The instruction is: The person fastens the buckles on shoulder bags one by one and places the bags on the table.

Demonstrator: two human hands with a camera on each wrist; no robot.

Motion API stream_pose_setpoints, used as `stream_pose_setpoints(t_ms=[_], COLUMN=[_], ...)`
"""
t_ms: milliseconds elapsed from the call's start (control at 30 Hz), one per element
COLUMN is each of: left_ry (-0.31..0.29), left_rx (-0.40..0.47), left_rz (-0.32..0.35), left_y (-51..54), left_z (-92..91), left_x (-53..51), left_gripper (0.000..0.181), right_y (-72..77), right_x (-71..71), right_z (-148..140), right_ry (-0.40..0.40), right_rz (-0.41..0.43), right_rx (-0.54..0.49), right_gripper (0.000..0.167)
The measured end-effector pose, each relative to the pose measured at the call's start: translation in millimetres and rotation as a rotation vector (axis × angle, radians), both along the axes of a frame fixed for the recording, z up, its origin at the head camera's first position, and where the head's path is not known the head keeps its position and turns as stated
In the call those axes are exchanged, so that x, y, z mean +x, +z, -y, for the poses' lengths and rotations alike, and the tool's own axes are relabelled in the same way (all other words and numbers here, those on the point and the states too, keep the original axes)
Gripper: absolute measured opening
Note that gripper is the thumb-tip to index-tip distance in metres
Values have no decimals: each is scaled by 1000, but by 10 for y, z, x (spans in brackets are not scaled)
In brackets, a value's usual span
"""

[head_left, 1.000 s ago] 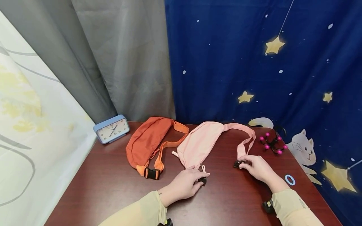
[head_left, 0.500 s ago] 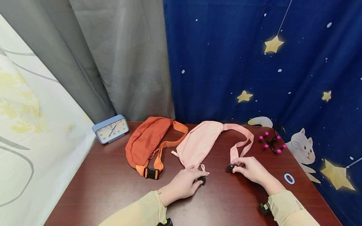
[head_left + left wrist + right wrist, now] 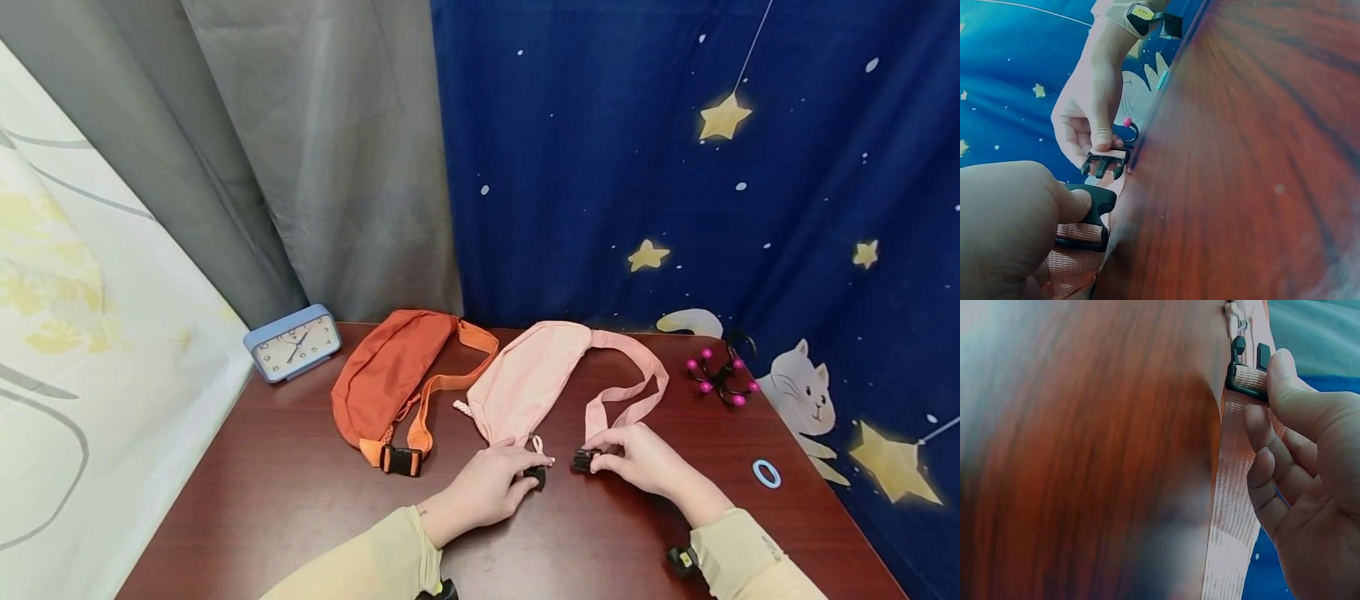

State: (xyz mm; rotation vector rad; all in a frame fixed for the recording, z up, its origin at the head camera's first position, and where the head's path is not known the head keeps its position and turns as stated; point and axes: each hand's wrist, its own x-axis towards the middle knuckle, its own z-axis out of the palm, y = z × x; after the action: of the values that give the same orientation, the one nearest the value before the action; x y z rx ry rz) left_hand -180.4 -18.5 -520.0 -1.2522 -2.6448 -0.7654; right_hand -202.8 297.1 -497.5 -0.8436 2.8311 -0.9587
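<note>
A pink waist bag [image 3: 528, 375] lies on the table, its pink strap [image 3: 637, 367] looping out to the right. My left hand [image 3: 487, 487] pinches the black socket half of the buckle [image 3: 1099, 203] at the bag's near end. With thumb and fingers my right hand [image 3: 645, 462] grips the pronged buckle half [image 3: 585, 460] at the strap's end. In the left wrist view the prongs point toward the socket, with a small gap between the two halves. The right wrist view shows the thumb on the pronged half [image 3: 1249, 384] and the strap trailing below it.
An orange waist bag [image 3: 397, 375] with its buckle [image 3: 402, 460] fastened lies left of the pink one. A blue clock [image 3: 294, 343] stands at the back left. To the right are a black rack with pink knobs [image 3: 722, 379] and a blue ring [image 3: 767, 473].
My right hand has moved left and slightly nearer with the pronged buckle half, drawing the strap along. The gap to the socket half has narrowed. My left hand has stayed in place.
</note>
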Motion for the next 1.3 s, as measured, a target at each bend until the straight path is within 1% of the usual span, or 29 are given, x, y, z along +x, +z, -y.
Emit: stream_pose_setpoints(t_ms=[267,433,533,633,700,833,1067,1300], left_ry=[22,24,19,22,24,18,29,25], left_rx=[-10,4,7,-3,-7,-4,-6,8], left_rz=[18,3,-8,-3,12,23,-1,11], left_y=[7,10,3,0,3,6,-6,-9], left_z=[-8,-14,-17,-17,-16,-17,-15,-9], left_x=[-1,-6,-5,0,6,7,-10,-8], left_gripper=[37,35,36,37,37,37,38,37], right_y=[-2,-2,-23,-50,-61,-74,-82,-77], right_x=[34,46,56,68,76,84,91,104], right_z=[182,293,341,374,390,406,424,466], right_ry=[33,49,54,57,59,60,61,73], right_rz=[55,60,84,104,102,88,95,108], right_rx=[-16,-10,-23,-42,-52,-66,-90,-114], right_gripper=[18,18,17,16,15,14,14,15])
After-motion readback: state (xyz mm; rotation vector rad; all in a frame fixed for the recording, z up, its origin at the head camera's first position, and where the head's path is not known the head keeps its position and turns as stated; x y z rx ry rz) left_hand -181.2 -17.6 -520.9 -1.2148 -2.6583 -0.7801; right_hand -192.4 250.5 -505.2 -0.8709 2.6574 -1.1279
